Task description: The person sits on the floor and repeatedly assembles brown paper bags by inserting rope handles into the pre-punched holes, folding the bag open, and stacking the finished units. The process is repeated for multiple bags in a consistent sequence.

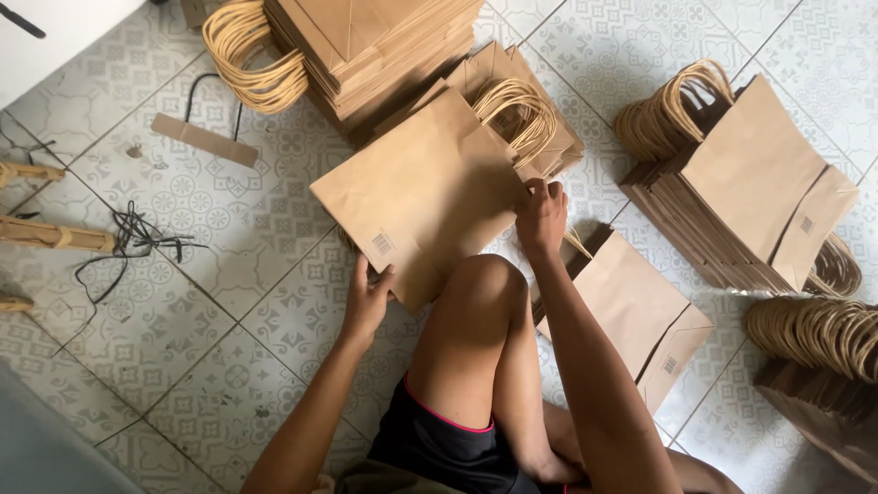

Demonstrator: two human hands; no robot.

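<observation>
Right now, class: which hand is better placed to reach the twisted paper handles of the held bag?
The right hand: it grips the paper bag beside the handles; the left hand holds the opposite bottom edge.

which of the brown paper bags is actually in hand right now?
The flat bag in the centre, pinched by the left hand at its bottom corner and the right hand at its edge. The others lie in stacks on the floor.
</observation>
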